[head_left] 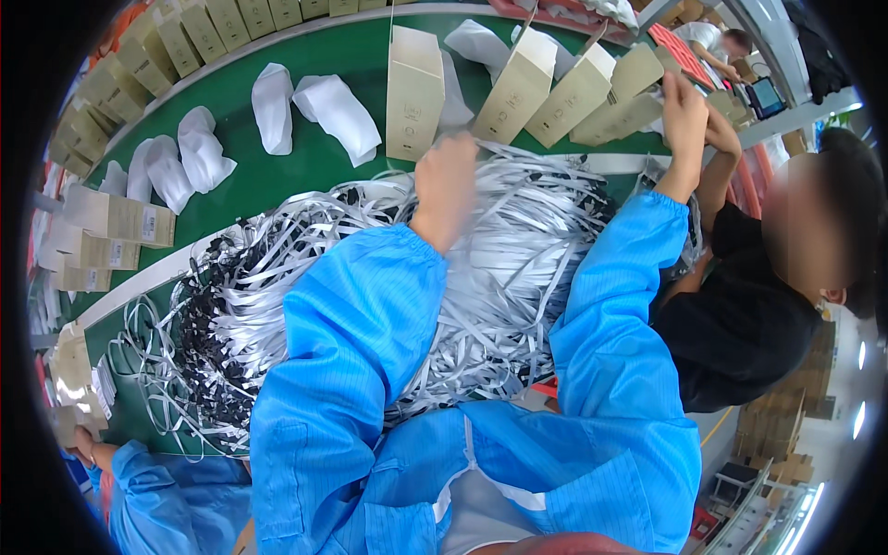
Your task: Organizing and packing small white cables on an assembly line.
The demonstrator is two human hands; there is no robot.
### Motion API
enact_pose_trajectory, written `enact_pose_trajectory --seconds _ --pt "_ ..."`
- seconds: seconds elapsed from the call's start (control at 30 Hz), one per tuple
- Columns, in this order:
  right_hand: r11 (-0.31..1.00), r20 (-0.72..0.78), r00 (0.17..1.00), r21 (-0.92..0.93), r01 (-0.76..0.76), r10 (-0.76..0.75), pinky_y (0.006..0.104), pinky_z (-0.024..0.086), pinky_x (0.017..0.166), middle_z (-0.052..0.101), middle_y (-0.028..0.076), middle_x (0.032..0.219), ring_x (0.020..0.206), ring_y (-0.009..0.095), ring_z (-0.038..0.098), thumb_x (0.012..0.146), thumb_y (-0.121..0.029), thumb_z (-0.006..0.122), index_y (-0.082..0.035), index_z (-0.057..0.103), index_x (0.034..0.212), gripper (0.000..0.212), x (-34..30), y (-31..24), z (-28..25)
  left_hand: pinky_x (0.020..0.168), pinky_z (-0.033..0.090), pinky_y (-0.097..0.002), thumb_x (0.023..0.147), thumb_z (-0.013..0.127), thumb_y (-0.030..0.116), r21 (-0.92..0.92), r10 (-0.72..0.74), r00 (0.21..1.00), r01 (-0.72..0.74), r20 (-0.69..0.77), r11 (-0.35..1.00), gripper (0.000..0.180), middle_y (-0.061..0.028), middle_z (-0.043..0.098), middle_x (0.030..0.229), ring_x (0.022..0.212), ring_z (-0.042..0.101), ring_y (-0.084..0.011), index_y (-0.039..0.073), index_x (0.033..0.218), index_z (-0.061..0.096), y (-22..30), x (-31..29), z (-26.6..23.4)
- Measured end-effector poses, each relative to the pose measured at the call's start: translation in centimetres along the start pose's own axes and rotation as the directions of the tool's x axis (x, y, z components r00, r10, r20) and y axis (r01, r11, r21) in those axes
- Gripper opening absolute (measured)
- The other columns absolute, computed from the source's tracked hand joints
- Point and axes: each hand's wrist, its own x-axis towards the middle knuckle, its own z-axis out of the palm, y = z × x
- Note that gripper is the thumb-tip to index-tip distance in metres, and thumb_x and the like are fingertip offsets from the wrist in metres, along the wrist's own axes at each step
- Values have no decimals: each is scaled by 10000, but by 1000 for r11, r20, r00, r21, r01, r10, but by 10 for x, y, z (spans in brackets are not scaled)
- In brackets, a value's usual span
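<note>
My left hand (446,190) is over a big heap of flat white straps (518,240) with black ends, just below an open tan box (414,97). Motion blur smears its fingers, so what they hold does not show. My right hand (683,120) is raised at the far right, beside the last tan box (618,116) in the row. Its fingers are drawn together near that box's edge; whatever is in them is too small to make out. More open boxes (520,85) stand tilted between the hands, with white wrapped pieces (476,46) behind them.
White wrapped pieces (338,116) lie along the green belt (236,176). Tan boxes (199,32) line its far side; others (120,222) lie at the left. A co-worker in black (740,314) reaches in close by my right arm. Another person's blue sleeve (176,499) shows lower left.
</note>
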Motion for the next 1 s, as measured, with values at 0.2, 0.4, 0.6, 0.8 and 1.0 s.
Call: enact_pose_trajectory --seconds 0.2,0.4,0.6,0.8,1.0 --pt "997 -170 984 46 64 -55 335 520 868 728 197 1040 995 279 710 1012 -311 551 -16 681 1163 356 -10 -22 -11 654 514 -483 864 603 87 -2 143 982 -145 -126 989 103 -118 661 824 727 665 -367 89 964 628 8 -3 -21" --pt "634 108 959 768 88 -264 357 451 1067 636 186 1283 1219 262 597 1004 -415 577 0 507 1397 576 -43 -137 -50 611 505 -440 932 619 164 -323 302 930 -357 -209 876 146 -149 696 821 730 684 -339 41 943 697 38 6 -110" --pt "299 339 590 939 -168 -733 273 493 875 645 88 1189 983 151 612 942 -227 702 7 519 1344 500 -85 -208 2 554 459 -234 958 635 105 -557 307 837 -535 -453 635 130 -73 704 812 624 615 -103 -5 977 702 49 -8 -170" --pt "534 622 66 718 -446 -780 259 495 842 653 53 1093 970 125 596 896 -225 755 0 584 1244 448 -77 -215 -10 490 342 -160 1030 546 147 -690 -136 754 -492 -642 531 226 -127 713 957 573 480 -30 -14 1146 656 11 -16 -215" --pt "-519 -338 605 842 -148 -721 202 275 463 515 -8 641 469 65 395 1080 -179 418 -11 544 1110 212 -48 -189 16 707 485 -248 1043 528 260 -819 100 978 -207 -182 535 325 -112 700 1130 798 595 -108 4 1219 626 -2 9 -186"
